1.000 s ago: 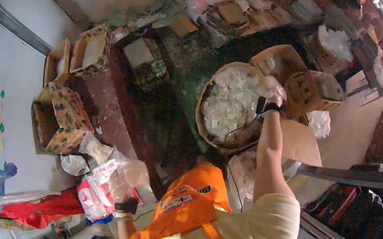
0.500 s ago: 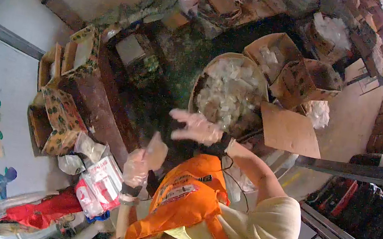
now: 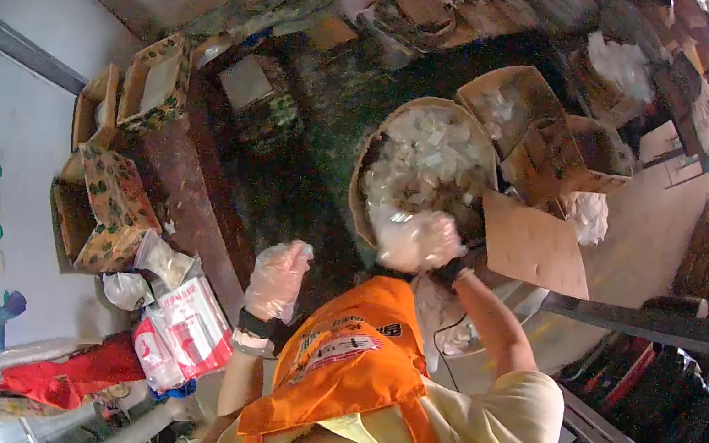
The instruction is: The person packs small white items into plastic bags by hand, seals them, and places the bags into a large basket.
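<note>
My left hand [image 3: 276,279], in a clear plastic glove, is raised left of my orange apron [image 3: 358,343]. Its fingers are curled together, and whatever they may hold is hidden. My right hand [image 3: 426,240], gloved the same way, is over the near edge of a large round cardboard bin [image 3: 365,168]. Motion blur and the glossy glove hide how its fingers are set. Many small clear and whitish plastic packets [image 3: 435,151] fill the bin.
Open cardboard boxes [image 3: 600,163] stand right of the bin, beside a flat cardboard sheet [image 3: 536,243]. On the left, patterned boxes [image 3: 117,198] line a brown ledge [image 3: 194,178]. A red-and-white package [image 3: 186,334] lies near my left forearm. A metal bar [image 3: 645,321] juts in at right.
My right hand has moved from spread fingers left of the bin to over its near edge. The pale packet in my left hand no longer shows, and that hand has risen slightly.
</note>
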Demonstrator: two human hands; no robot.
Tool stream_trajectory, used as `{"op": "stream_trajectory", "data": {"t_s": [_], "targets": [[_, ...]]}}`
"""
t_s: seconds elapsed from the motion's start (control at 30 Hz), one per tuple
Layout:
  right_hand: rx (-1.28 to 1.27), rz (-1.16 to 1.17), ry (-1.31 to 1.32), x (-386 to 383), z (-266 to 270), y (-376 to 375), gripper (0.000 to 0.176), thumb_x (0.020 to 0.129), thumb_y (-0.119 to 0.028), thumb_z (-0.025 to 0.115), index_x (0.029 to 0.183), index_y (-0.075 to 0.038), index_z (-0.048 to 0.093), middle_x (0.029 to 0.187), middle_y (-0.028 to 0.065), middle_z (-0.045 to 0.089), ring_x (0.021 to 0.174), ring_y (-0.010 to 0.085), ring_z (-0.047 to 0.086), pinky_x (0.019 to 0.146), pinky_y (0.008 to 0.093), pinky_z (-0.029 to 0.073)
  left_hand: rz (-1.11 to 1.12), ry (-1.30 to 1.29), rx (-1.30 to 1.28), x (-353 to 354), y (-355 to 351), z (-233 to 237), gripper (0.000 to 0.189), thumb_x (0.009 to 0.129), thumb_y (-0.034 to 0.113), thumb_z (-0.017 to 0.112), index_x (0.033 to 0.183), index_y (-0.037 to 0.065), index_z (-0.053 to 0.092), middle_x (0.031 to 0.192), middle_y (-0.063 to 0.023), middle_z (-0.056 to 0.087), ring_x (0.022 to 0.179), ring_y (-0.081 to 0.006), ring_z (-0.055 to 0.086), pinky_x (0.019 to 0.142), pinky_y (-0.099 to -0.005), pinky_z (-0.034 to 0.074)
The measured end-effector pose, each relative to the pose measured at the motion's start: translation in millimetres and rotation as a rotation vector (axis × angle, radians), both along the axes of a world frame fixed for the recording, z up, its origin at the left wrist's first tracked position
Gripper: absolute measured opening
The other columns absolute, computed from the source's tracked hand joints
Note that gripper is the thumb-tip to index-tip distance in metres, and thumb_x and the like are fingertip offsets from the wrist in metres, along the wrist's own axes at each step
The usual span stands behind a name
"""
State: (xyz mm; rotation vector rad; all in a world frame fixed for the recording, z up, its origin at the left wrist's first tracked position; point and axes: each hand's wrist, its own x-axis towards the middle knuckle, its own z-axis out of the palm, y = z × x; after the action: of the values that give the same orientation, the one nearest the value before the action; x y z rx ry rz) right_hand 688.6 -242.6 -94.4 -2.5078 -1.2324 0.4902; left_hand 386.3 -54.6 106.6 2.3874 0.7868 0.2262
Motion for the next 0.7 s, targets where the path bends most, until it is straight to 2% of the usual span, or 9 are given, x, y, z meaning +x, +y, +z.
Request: {"op": "stream_trajectory", "data": {"t_s": [0.1,0.27,0.4,0.47,0.5,0.57,0.63,0.67,0.7], "targets": [[0.029,-0.159,-0.241,118.1,-25.8,-6.5,0.022,0.080,-0.026,0.066,0.095,-0.010,0.069,0.092,0.0098,0.069,0.088,0.0243,0.066,0.072,0.0353,0.053,0.084,0.081,-0.060,-23.3,7.7,-16.4,0.022,0.100,0.028,0.049,0.100,0.011,0.062,0.078,-0.0044,0.066,0.070,-0.0171,0.064,0.065,-0.0341,0.050],[-0.039,-0.263,-0.555,265.3,-22.8,18.4,0.021,0.078,-0.030,0.070,0.089,-0.012,0.070,0.085,0.0077,0.070,0.080,0.0198,0.068,0.065,0.0323,0.053,0.211,0.091,-0.050,-61.9,6.1,-17.6,0.017,0.099,0.025,0.049,0.097,0.013,0.061,0.079,-0.0075,0.063,0.080,-0.0293,0.061,0.071,-0.0435,0.048],[0.083,-0.220,-0.503,223.7,-12.6,68.3,0.026,0.083,-0.028,0.065,0.098,-0.007,0.069,0.086,0.0120,0.070,0.081,0.0259,0.067,0.072,0.0387,0.053,0.263,0.131,0.053,-104.5,8.3,-29.9,0.016,0.096,0.023,0.051,0.102,0.011,0.060,0.092,-0.0090,0.061,0.088,-0.0299,0.058,0.079,-0.0431,0.047],[0.091,-0.050,-0.582,204.7,-66.1,82.0,0.025,0.086,-0.026,0.063,0.096,-0.005,0.069,0.085,0.0182,0.068,0.077,0.0362,0.065,0.069,0.0437,0.053,0.197,0.201,0.232,-134.3,14.0,-45.9,0.018,0.096,0.024,0.053,0.106,0.011,0.060,0.100,-0.0081,0.061,0.091,-0.0304,0.059,0.080,-0.0417,0.048],[0.366,-0.183,-0.395,161.7,-74.7,87.6,0.024,0.086,-0.025,0.063,0.096,-0.005,0.069,0.085,0.0171,0.069,0.079,0.0350,0.065,0.071,0.0446,0.052,0.136,0.276,0.374,-146.8,16.0,-46.0,0.019,0.096,0.024,0.054,0.108,0.010,0.060,0.105,-0.0076,0.061,0.093,-0.0308,0.059,0.081,-0.0404,0.049],[0.578,-0.302,0.027,77.4,-91.4,81.9,0.023,0.084,-0.022,0.062,0.098,-0.005,0.069,0.091,0.0150,0.069,0.085,0.0332,0.065,0.076,0.0466,0.051,0.479,0.000,-0.064,-174.2,20.2,-64.2,0.017,0.099,0.018,0.052,0.110,0.009,0.062,0.103,-0.0047,0.060,0.087,-0.0199,0.058,0.076,-0.0328,0.047],[0.266,-0.147,0.105,24.5,-97.7,70.1,0.027,0.084,-0.018,0.060,0.108,-0.007,0.065,0.108,0.0136,0.065,0.098,0.0315,0.061,0.083,0.0466,0.048,0.832,-0.859,-0.866,-213.3,25.2,-100.9,0.020,0.100,0.015,0.051,0.116,0.008,0.062,0.101,-0.0019,0.058,0.085,-0.0128,0.055,0.075,-0.0287,0.045],[0.030,0.009,-0.046,-2.4,-90.5,64.9,0.031,0.086,-0.016,0.058,0.116,-0.008,0.063,0.119,0.0132,0.060,0.107,0.0305,0.058,0.087,0.0455,0.047,0.681,-0.929,-0.822,-215.0,26.1,-69.9,0.025,0.100,0.017,0.051,0.122,0.008,0.058,0.102,-0.0023,0.058,0.086,-0.0131,0.055,0.076,-0.0283,0.045],[-0.192,0.183,-0.203,-31.6,-79.8,64.0,0.037,0.087,-0.013,0.055,0.123,-0.010,0.060,0.130,0.0128,0.055,0.116,0.0294,0.054,0.091,0.0444,0.046,0.762,-0.489,-0.556,-230.5,39.7,-62.4,0.029,0.099,0.019,0.053,0.126,0.010,0.054,0.105,-0.0033,0.059,0.092,-0.0131,0.055,0.078,-0.0282,0.046]]}}
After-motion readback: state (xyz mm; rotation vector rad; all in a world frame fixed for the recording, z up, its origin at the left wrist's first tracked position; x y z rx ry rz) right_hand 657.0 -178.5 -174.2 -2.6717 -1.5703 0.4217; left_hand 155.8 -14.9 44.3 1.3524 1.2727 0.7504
